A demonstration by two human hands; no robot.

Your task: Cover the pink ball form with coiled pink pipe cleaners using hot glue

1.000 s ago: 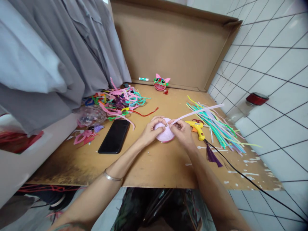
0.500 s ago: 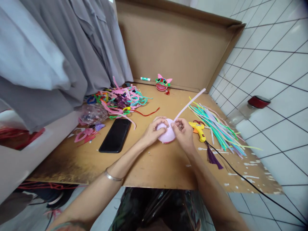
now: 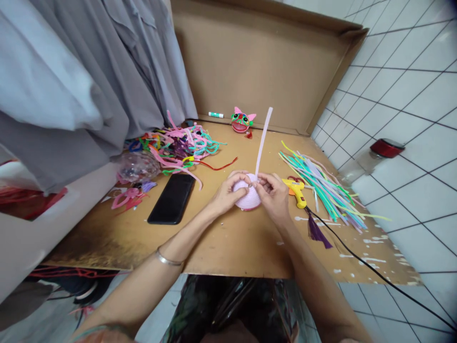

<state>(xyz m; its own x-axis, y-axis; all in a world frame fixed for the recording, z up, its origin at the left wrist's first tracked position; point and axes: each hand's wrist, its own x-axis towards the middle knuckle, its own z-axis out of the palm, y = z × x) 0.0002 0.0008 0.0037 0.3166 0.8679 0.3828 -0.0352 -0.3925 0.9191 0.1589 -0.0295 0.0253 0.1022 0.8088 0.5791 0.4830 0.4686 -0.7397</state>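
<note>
Between my hands, just above the table, is a round lilac dome (image 3: pixel 245 200) of coiled pipe cleaner with a darker pink lower edge. My left hand (image 3: pixel 230 191) is closed round its left side, thumb and fingers on its top. A lilac pipe cleaner (image 3: pixel 263 143) rises almost upright from the dome. My right hand (image 3: pixel 273 193) pinches it low down, where it meets the coil; the fingertips partly hide that spot. Right of my right hand lies a yellow glue gun (image 3: pixel 299 194) with a black cord, and red-handled scissors (image 3: pixel 294 179) sit partly behind it.
Loose pipe cleaners (image 3: pixel 324 190) lie at the right; a tangled colourful pile (image 3: pixel 185 143) is at the back left. A black phone (image 3: pixel 172 199) lies left of my hands. A lion-like head figure (image 3: pixel 242 121) and a glue stick (image 3: pixel 216 115) stand by the cardboard wall (image 3: pixel 264 71). A purple tassel (image 3: pixel 317 231) is near the cord.
The free end of the lilac pipe cleaner has swung from leaning far right to nearly upright. Both hands stay at the dome, with the right fingers slightly shifted.
</note>
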